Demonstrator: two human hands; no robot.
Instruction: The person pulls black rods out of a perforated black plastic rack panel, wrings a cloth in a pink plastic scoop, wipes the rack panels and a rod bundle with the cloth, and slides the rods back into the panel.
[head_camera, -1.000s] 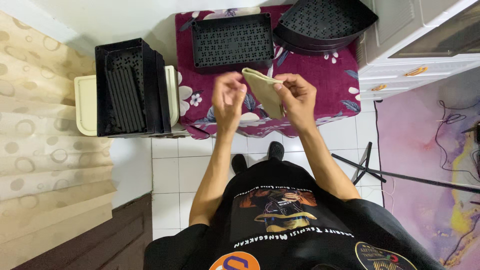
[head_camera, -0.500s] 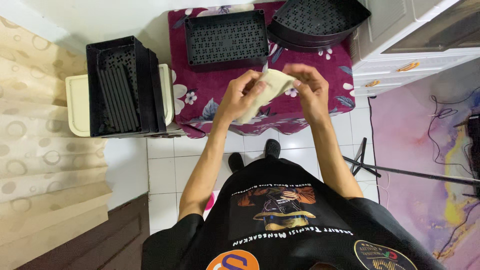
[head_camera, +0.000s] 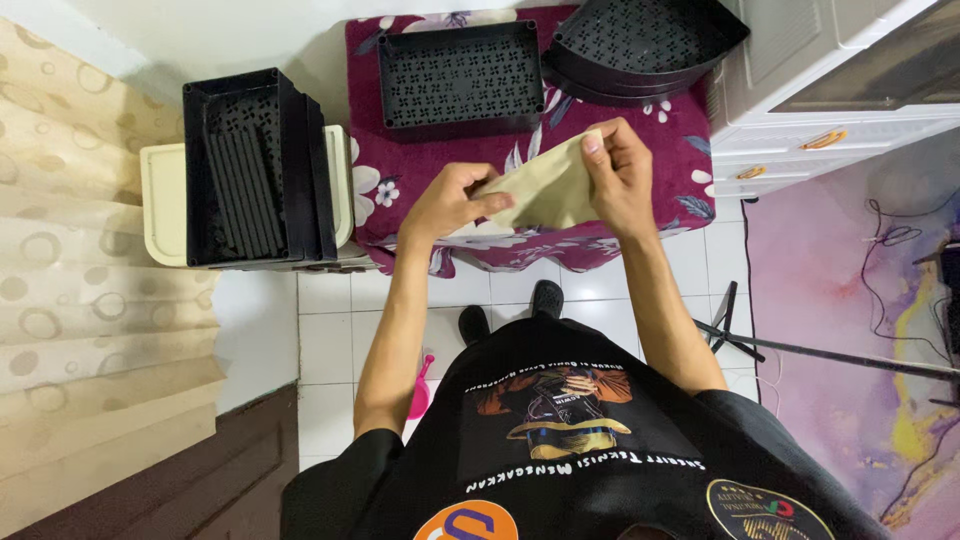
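Observation:
Both of my hands hold a flat beige pouch (head_camera: 548, 188) over the front edge of a table with a maroon floral cloth (head_camera: 400, 170). My left hand (head_camera: 450, 198) pinches its lower left corner. My right hand (head_camera: 622, 172) grips its upper right edge, fingers curled over the top. The pouch is tilted, its right end higher. A black rectangular perforated tray (head_camera: 460, 78) lies on the table just beyond the pouch.
Stacked black curved perforated trays (head_camera: 640, 45) sit at the table's back right. A tall stack of black trays (head_camera: 255, 170) stands on a cream stool at the left. White drawers (head_camera: 820, 110) are at the right, a beige curtain (head_camera: 80, 300) at the left, a tripod leg (head_camera: 800, 350) on the tiled floor.
The pouch has been turned from a narrow, edge-on hold to a flatter, spread one, and both hands have moved slightly apart along it.

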